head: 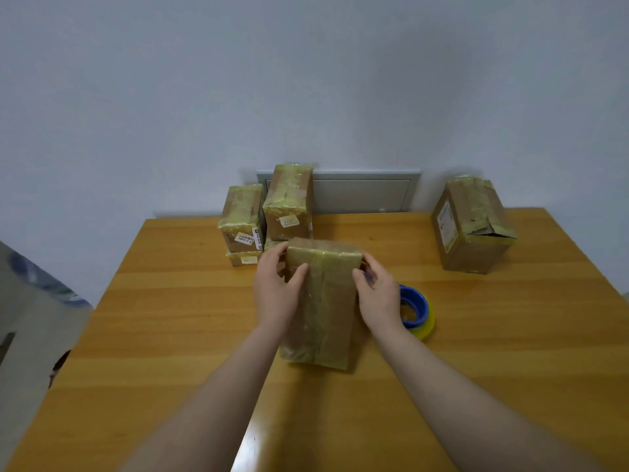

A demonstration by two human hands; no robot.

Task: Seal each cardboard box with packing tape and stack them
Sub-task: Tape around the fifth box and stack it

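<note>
Head view shows a taped box held between both hands over the middle of the wooden table. Its long axis runs straight away from the person toward the back wall. The left hand grips the far left side, thumb laid over the top face and fingers curled round the edge. The right hand clasps the far right side the same way, though its fingertips are hidden behind the box. I cannot tell whether the far end is lifted or resting on the table. The stack of sealed boxes stands directly beyond the box's far end and slightly left, so the left hand is the nearer one. Placing the box there looks like a short move forward and up along its own axis. The packing tape roll, blue-cored, lies flat just beside the right wrist. A larger box with ragged tape on top stands well apart at the back right. Behind the table are a pale wall and a grey panel.
</note>
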